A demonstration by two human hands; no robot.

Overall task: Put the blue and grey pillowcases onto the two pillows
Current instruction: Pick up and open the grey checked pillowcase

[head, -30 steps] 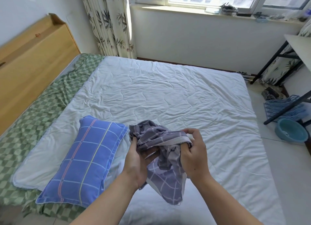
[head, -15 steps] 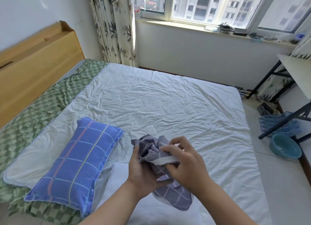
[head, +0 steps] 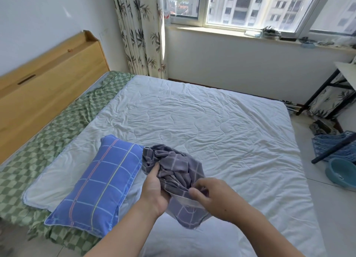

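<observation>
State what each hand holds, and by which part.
Both hold the grey pillowcase: left hand grips its bunched middle, right hand pinches its white-edged opening.

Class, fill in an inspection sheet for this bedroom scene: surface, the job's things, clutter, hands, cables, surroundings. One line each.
Surface: white quilt spread over the bed, wrinkled; green checked sheet shows along the headboard side.
Job's things: blue pillowcase already on a pillow, lying at the near edge; grey pillowcase bunched up in both hands; second pillow not clearly seen.
Clutter: nothing seen on the quilt.
Hands: left hand grips the bunched grey cloth; right hand pinches its pale-edged hem.
Cables: nothing seen.
Surroundings: wooden headboard, patterned curtain, window sill with small items, teal basin and blue basket on the floor.
</observation>
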